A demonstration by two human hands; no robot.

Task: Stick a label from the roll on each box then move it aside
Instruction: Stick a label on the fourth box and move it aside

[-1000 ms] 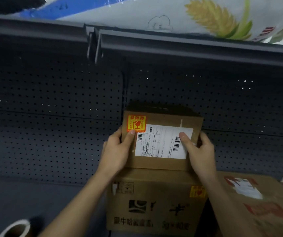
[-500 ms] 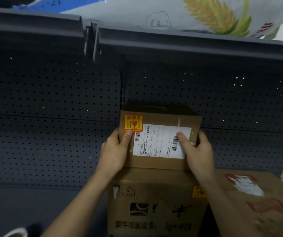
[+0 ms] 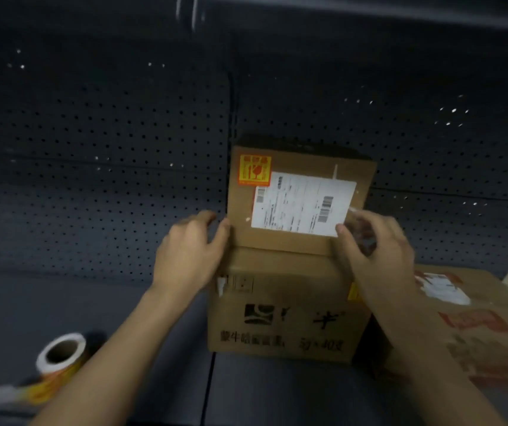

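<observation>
A small cardboard box point(image 3: 283, 245) stands on top of a larger printed box point(image 3: 280, 321) against the shelf's back panel. It carries an orange fragile label point(image 3: 254, 170) at its top left and a white shipping label point(image 3: 301, 207). My left hand point(image 3: 188, 253) is at the small box's lower left edge, fingers apart, thumb just touching the edge. My right hand point(image 3: 375, 250) is blurred at the lower right corner, fingers loosely curled, thumb by the white label's corner. The label roll point(image 3: 60, 358) lies on the shelf floor at the lower left.
A third cardboard box point(image 3: 477, 330) with a red print and a torn white sticker lies to the right of the stack. A dark perforated back panel point(image 3: 92, 133) closes the shelf behind. The dark shelf floor point(image 3: 108, 305) stretches left of the stack.
Both hands have slid down off the small box's front and loosened their hold. The view has tilted down, bringing the label roll back in at the lower left.
</observation>
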